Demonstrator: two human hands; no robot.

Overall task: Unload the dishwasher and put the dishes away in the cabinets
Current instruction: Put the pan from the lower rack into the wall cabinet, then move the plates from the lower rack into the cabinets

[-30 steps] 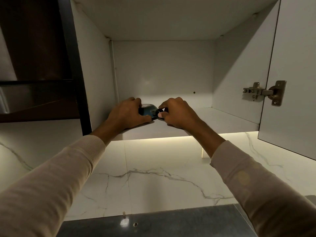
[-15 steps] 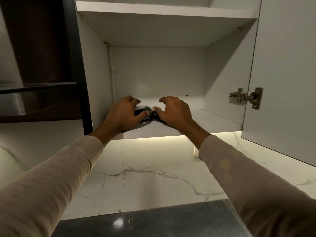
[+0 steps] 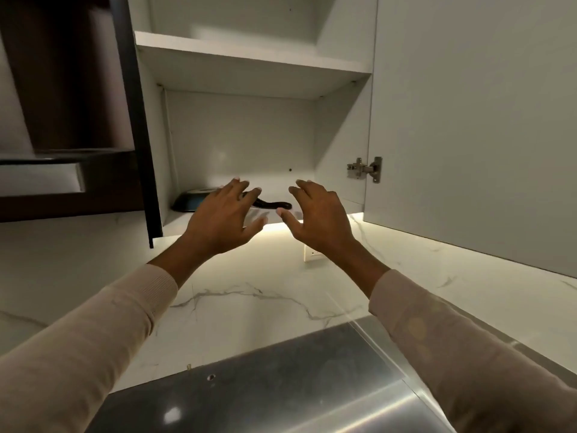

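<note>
left hand (image 3: 218,221), right hand (image 3: 318,221): grips spread, empty, before shelf edge (image 3: 173,225); pan (image 3: 189,203) inside left.

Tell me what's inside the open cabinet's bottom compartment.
A small dark pan with a black handle lies at the left of the cabinet floor. The left hand covers where handle meets pan. The shelf above shows only its underside, so its top is hidden.

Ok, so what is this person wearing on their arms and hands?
Both arms wear long beige knit sleeves: the left sleeve ends in a ribbed cuff, the right sleeve carries faint pale round spots. The left hand and right hand are bare: no gloves, rings or watch show.
</note>
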